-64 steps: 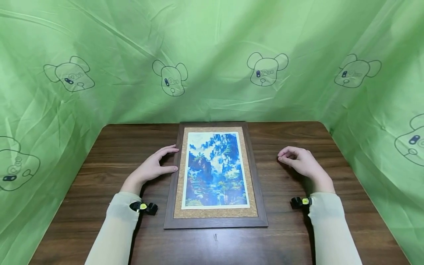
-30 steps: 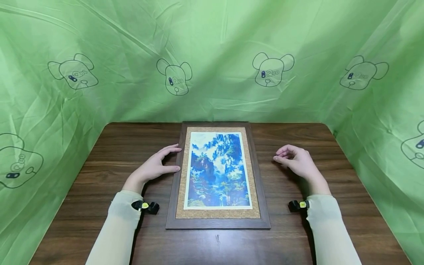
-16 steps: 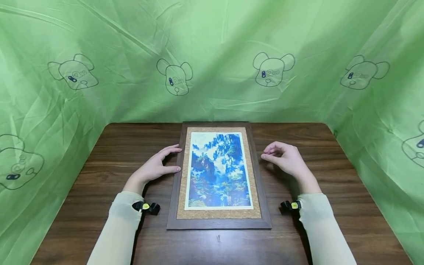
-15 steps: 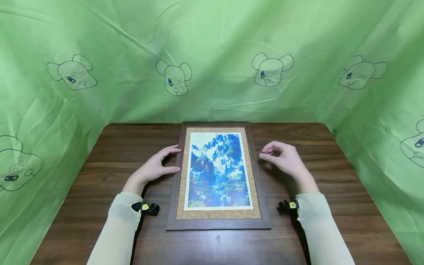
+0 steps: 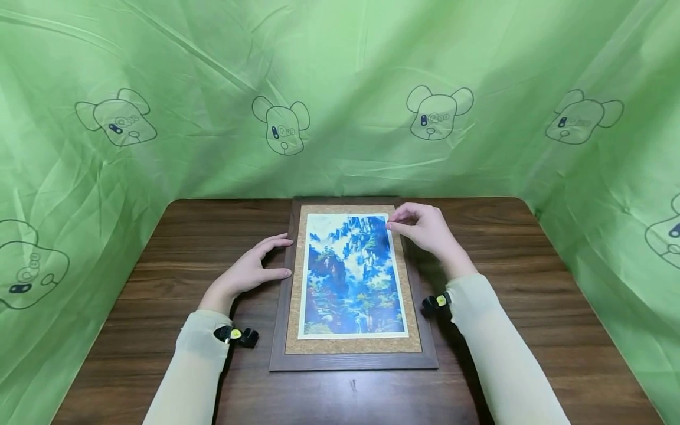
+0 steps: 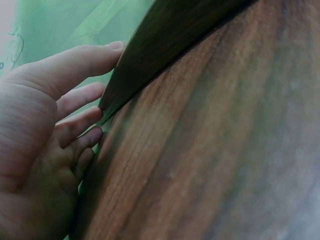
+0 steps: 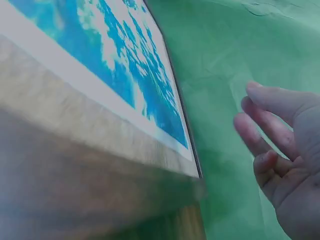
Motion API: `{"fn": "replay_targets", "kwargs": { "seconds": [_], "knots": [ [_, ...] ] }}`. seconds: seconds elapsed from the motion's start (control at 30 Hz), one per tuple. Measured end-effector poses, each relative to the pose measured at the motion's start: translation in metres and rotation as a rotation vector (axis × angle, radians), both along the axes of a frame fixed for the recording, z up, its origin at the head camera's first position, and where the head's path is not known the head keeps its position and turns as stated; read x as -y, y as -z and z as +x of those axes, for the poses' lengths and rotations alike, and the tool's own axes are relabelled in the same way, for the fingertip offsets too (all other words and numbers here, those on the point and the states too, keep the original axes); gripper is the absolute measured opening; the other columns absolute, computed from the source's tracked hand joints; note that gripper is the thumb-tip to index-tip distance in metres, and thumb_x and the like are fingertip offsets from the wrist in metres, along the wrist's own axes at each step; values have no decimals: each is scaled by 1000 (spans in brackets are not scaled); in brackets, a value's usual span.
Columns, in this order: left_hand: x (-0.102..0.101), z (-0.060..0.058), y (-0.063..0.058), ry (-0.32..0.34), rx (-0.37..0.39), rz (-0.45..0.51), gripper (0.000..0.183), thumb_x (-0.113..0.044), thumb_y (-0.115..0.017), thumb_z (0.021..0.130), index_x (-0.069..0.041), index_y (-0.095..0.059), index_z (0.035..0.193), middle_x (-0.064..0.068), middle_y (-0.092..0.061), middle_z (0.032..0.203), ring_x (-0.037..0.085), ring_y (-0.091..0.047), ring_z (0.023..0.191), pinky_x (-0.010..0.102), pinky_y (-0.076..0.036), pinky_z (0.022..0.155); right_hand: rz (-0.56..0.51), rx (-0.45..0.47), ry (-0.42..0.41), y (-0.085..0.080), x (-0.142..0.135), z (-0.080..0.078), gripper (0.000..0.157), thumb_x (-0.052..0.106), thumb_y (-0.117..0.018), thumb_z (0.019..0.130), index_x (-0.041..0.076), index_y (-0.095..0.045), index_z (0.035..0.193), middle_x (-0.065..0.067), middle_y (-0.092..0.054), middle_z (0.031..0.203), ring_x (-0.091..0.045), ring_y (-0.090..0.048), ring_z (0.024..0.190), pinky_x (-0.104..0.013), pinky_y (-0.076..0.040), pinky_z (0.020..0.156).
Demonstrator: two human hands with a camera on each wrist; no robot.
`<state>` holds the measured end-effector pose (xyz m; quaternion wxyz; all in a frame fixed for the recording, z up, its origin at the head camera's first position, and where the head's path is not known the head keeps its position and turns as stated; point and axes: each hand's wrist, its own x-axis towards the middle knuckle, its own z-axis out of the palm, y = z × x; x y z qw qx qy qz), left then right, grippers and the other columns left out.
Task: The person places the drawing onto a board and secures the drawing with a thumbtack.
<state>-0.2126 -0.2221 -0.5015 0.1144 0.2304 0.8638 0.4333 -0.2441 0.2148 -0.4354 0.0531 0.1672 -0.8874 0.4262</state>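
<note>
A corkboard (image 5: 355,345) with a dark brown wooden frame lies on the table, a blue mountain landscape print (image 5: 350,277) on its cork. My left hand (image 5: 241,274) touches the frame's left edge with thumb and fingers spread and nearly straight. In the left wrist view the thumb and fingertips meet the dark side of the frame (image 6: 145,57). My right hand (image 5: 425,230) is over the print's upper right corner, thumb and fingers loosely bent. The right wrist view shows those fingertips (image 7: 245,122) apart from the board, with nothing visible between them.
The table (image 5: 520,295) is dark brown wood grain, with rounded far corners. Green cloth (image 5: 340,118) printed with bear outlines surrounds it at the back and sides. Small black devices with yellow labels sit at both wrists, the right one (image 5: 437,302) by the frame's right edge.
My right hand has moved left and away from me, from the table right of the frame to the print's upper right corner. The left hand stays at the frame's left edge.
</note>
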Motion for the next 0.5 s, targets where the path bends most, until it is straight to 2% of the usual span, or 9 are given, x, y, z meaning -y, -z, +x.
{"fn": "replay_targets", "kwargs": {
  "seconds": [0.07,0.17,0.33,0.5],
  "knots": [
    [-2,0,0,23,-19,-8,69,-42,-78,89,-25,-50,149,1,-26,165,30,-20,152,64,-22,115,-19,14,-24,1,7,-9,10,31,-80,89,24,-76,96,9,-74,89,-12,-68,80,-33,-55,70],
    [-5,1,-1,51,-52,-49,65,-45,-75,91,-31,-49,150,1,-18,168,32,-16,153,69,-18,113,-41,53,-46,4,19,-21,11,30,-80,89,24,-77,96,8,-75,90,-13,-69,81,-35,-55,73],
    [-11,5,-3,85,-81,-171,73,-57,-70,90,-42,-39,154,-4,-4,170,35,-5,154,76,-6,109,-30,102,-63,12,38,-39,11,33,-80,89,25,-77,96,8,-74,90,-13,-68,84,-37,-54,75],
    [-17,7,-2,66,-114,-218,76,-64,-67,88,-42,-37,155,-4,-6,170,37,-6,154,74,-8,110,-15,119,-65,25,50,-54,7,28,-81,88,26,-77,93,10,-74,88,-12,-67,84,-37,-53,75]
  ]
}}
